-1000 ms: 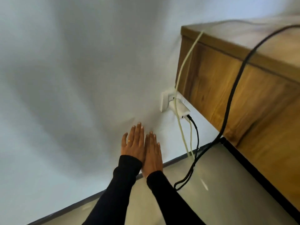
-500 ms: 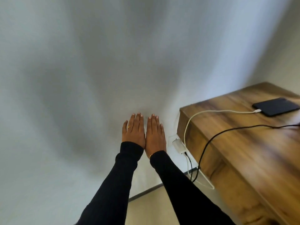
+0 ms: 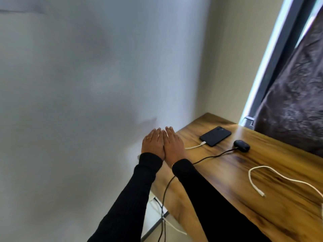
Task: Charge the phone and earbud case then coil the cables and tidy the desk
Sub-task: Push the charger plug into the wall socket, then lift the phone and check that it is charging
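A pale wall (image 3: 78, 102) fills the left and centre of the frame, bare down to a dark skirting strip at the bottom. In the lower centre two black sleeves (image 3: 125, 203) rise toward the middle. The left hand (image 3: 153, 143), with a ring on one finger, and the right hand (image 3: 173, 144) are held flat, backs up, side by side and touching along their inner edges; the fingers of each are straight and pressed together, holding nothing. They hover over the near left corner of the wooden desk (image 3: 227, 198), whose left edge runs from the lower centre up to the wall.

Below that edge a black cable (image 3: 209, 157) and a white one drop to a white plug near the floor. The black cable crosses the desk just right of the right wrist and runs to the earbud case (image 3: 242, 145), a dark rounded shape right of the fingers and apart from them. The phone (image 3: 215, 136) lies face down right of the fingertips, near but not touching, with a white charging cable (image 3: 194, 147) plugged into its near end. Open wood lies between the hands and both devices. Further right a loose white cable (image 3: 253, 177) curls across the desk to the right frame edge. A dark curtain (image 3: 293, 102) hangs in the upper right beside a bright window strip.
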